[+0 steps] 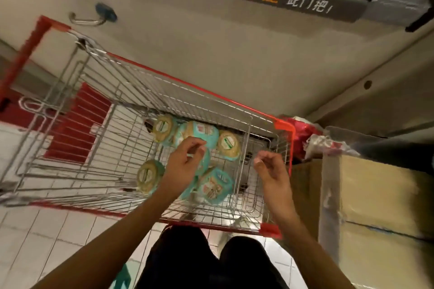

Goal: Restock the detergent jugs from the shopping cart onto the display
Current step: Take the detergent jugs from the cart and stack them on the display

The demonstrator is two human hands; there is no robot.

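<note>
White tiles [58,230] lie under the wire cart [131,82] at frame centre. Teal jugs [204,132] lie in its basket beneath my left hand [185,164]; my right hand [270,171] hovers just right of them. Both are loosely curled, empty. Blur smears the labels [162,126]; my left hand hides part of one jug.

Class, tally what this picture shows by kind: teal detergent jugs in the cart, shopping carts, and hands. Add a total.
Teal detergent jugs: 6 in view, one partly under the left hand
Shopping carts: 1
Hands: 2, counting the right hand
Total: 9
</note>
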